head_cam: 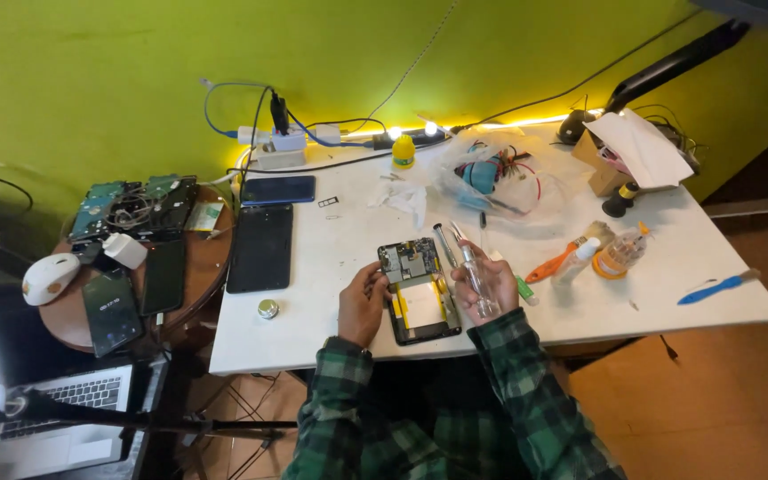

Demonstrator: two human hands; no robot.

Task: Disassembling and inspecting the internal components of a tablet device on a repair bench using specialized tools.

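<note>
Opened tablet (418, 292) lies at the lower centre of the frame on the white table (331, 338), back cover off, circuit board and yellow-taped battery exposed. Far left, a round side table (197, 258) carries hard drives (131, 206), phones and a white mouse (49, 277). Moving right, a dark tablet (261, 247) lies flat. The left hand (363, 302) curls against the opened tablet's left edge, steadying it. The right hand (484, 286) grips a clear slim bottle (477, 274) just beside its right edge. Further right sit an orange brush (555, 263) and a blue tool (715, 288). Disassembly looks partly done; the board remains in place.
</note>
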